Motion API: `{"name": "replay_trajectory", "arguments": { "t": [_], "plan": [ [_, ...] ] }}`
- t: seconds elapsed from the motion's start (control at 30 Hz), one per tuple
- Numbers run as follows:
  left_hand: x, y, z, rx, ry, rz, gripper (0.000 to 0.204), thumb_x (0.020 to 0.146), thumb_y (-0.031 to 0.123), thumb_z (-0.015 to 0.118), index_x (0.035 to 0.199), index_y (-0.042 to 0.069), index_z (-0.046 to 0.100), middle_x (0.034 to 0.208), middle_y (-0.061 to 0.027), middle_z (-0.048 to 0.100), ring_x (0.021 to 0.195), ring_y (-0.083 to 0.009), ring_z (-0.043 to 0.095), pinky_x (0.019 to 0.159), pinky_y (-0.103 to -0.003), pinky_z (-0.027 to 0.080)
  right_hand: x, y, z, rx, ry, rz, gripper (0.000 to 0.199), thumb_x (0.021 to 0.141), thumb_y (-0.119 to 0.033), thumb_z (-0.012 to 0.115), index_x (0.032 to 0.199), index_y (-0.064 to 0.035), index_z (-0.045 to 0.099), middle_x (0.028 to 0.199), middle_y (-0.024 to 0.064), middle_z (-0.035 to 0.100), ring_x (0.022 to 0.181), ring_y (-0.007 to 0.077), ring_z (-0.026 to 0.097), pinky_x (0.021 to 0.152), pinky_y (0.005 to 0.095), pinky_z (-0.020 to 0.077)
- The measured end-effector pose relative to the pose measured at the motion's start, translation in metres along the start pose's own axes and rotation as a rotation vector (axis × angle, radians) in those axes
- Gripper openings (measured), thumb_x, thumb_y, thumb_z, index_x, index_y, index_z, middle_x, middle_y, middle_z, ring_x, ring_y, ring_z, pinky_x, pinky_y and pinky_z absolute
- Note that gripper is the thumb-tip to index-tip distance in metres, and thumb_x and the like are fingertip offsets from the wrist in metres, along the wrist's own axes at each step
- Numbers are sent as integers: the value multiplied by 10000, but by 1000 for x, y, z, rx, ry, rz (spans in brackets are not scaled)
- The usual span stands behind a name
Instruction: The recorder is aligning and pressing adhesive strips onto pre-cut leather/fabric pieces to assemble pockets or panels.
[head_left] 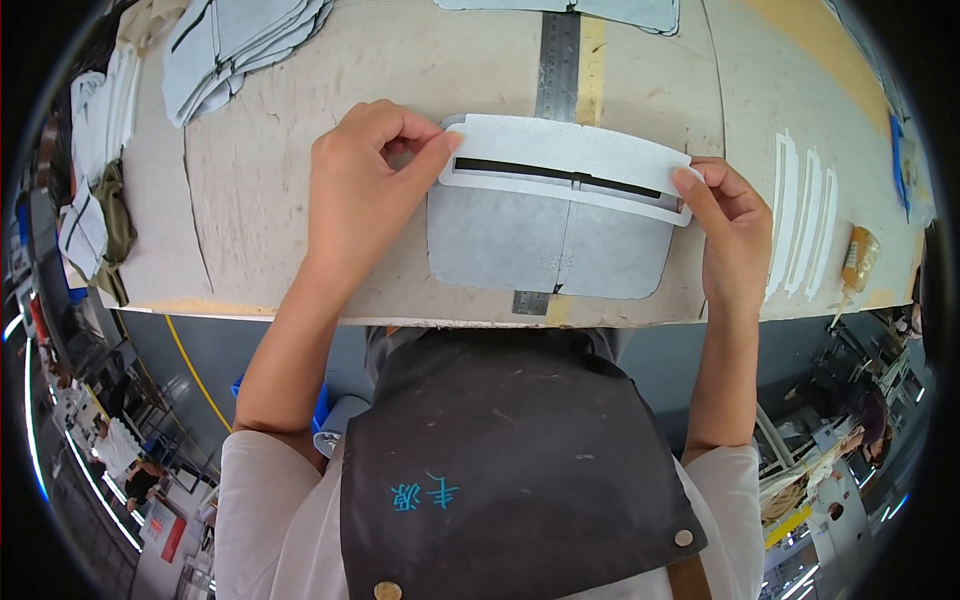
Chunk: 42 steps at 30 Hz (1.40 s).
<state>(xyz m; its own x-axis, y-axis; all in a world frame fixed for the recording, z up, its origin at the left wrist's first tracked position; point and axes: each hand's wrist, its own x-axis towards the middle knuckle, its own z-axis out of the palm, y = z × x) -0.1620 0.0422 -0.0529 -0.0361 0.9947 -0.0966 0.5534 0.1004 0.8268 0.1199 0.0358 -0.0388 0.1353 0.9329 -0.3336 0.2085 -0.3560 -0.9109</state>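
A white strip point(575, 142) with a long narrow slot is stretched between my two hands over a pale grey flat panel point(500, 240). Thumb and fingers of my left hand point(365, 190) pinch the strip's left end. At its right end, my right hand point(735, 225) grips the strip the same way. Through the slot shows a dark band, with a small dark mark at its middle. The panel has rounded lower corners and a faint line down its centre; the strip covers its upper part. Whether the strip touches the panel all along, I cannot tell.
A metal ruler point(557, 70) lies along the worktable point(330, 70), passing beneath the panel. Grey pieces point(250, 45) are piled at the far left, and more point(620, 10) at the far edge. Several slotted white strips point(800, 215) and a small amber bottle point(858, 260) lie at the right.
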Motion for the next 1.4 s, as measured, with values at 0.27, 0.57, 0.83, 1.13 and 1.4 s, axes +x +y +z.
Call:
{"name": "replay_trajectory", "arguments": {
  "t": [0.27, 0.57, 0.83, 1.13, 1.4],
  "plan": [
    [1, -3, 5, 87, 46, 152, 98, 792, 44, 756, 762, 7, 670, 734, -64, 637, 701, -171, 586, 610, -280, 485, -3, 9, 5, -34, 52, -61, 134, 909, -108, 699, 927, 22, 673, 801, -2, 631, 725, 54, 554, 684, 197, 445],
    [0, -5, 8, 120, 80, 186, 103, 781, 32, 758, 742, 4, 667, 716, -66, 627, 697, -175, 584, 574, -284, 478, -3, 9, 10, -94, 86, -70, 145, 911, -110, 700, 917, 31, 669, 798, 6, 632, 723, 54, 558, 670, 194, 447],
    [0, -5, 9, 137, 85, 196, 110, 777, 33, 761, 735, 3, 664, 720, -64, 632, 701, -171, 589, 585, -282, 486, -2, 12, 11, -125, 106, -109, 161, 908, -123, 710, 906, 32, 667, 793, 4, 631, 715, 46, 549, 657, 187, 438],
    [0, -6, 10, 152, 95, 226, 116, 774, 34, 762, 728, 7, 660, 719, -59, 628, 708, -171, 588, 581, -277, 498, -2, 13, 12, -158, 126, -112, 180, 900, -141, 725, 896, 29, 668, 785, 1, 630, 709, 43, 544, 644, 184, 433],
    [-2, -10, 14, 158, 117, 245, 119, 776, 33, 760, 733, 21, 650, 714, -49, 609, 712, -173, 563, 565, -288, 479, 0, 15, 12, -179, 137, -125, 176, 893, -141, 732, 881, 24, 671, 777, -9, 626, 699, 32, 530, 633, 175, 423]
  ]
}}
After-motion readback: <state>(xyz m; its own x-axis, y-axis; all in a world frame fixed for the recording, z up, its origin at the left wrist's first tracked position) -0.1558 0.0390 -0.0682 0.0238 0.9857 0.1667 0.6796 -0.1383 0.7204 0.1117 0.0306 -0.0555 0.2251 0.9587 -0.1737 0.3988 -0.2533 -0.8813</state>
